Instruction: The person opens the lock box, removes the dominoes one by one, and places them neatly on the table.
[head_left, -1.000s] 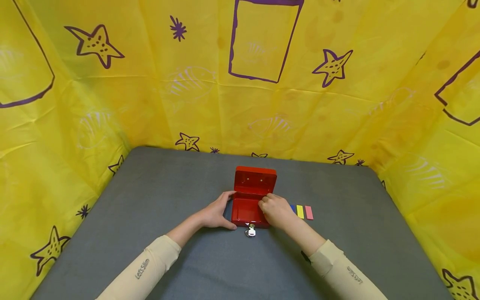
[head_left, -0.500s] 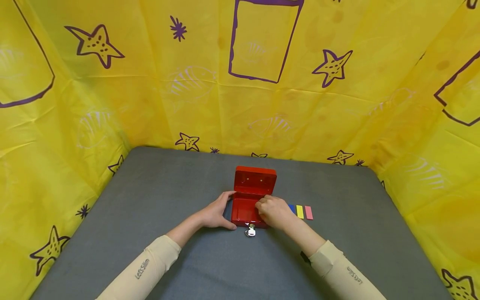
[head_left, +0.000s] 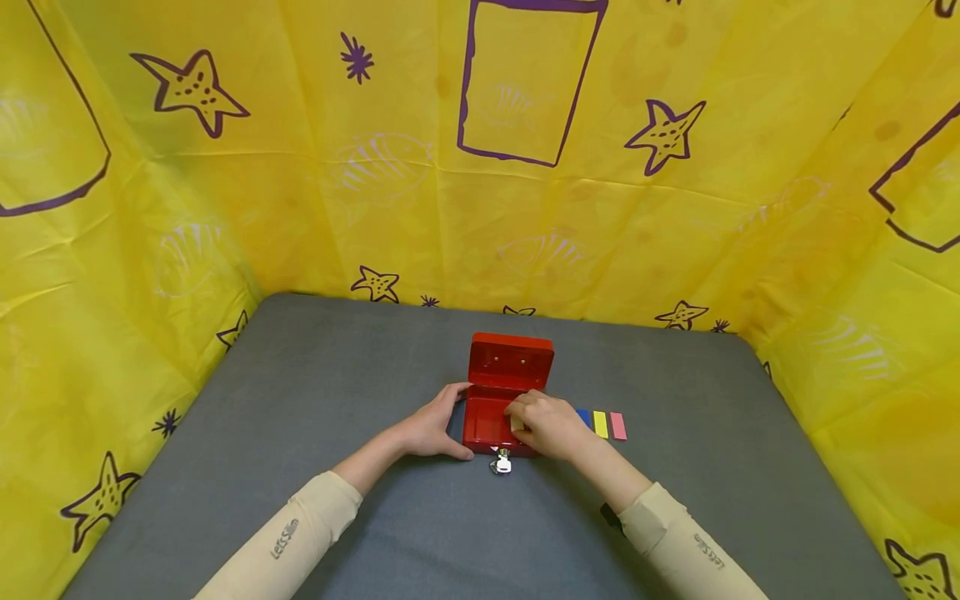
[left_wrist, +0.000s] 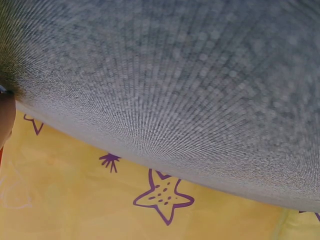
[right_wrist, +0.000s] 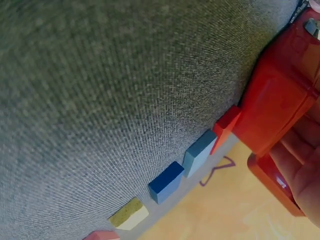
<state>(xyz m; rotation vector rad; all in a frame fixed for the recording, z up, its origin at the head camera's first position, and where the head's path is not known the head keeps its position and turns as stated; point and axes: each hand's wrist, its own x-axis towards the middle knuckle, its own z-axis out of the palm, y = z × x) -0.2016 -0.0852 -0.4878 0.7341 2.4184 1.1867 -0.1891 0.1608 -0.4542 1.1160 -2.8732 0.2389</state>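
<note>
A small red metal cash box (head_left: 491, 421) stands with its lid (head_left: 510, 361) raised, and a bunch of keys (head_left: 502, 462) hangs at the lock in front. My left hand (head_left: 427, 427) holds the box's left side, thumb at the front corner and fingers toward the back. Over the right half of the box, my right hand (head_left: 549, 423) reaches inside with bent fingers. Between its thumb and fingers shows a small pale block (head_left: 517, 423), mostly hidden. In the right wrist view the hand (right_wrist: 302, 160) is partly seen at the box's rim.
Right of the box stands a row of small blocks: red (right_wrist: 226, 127), light blue (right_wrist: 199, 151), dark blue (right_wrist: 166, 181), yellow (head_left: 600, 423) and pink (head_left: 618, 426). They rest on a grey cloth-covered table (head_left: 360, 358). A yellow patterned curtain (head_left: 420, 225) surrounds it.
My right hand has moved slightly left, further over the box, and the pale block has come into sight between its fingers. The left hand and the box have stayed put.
</note>
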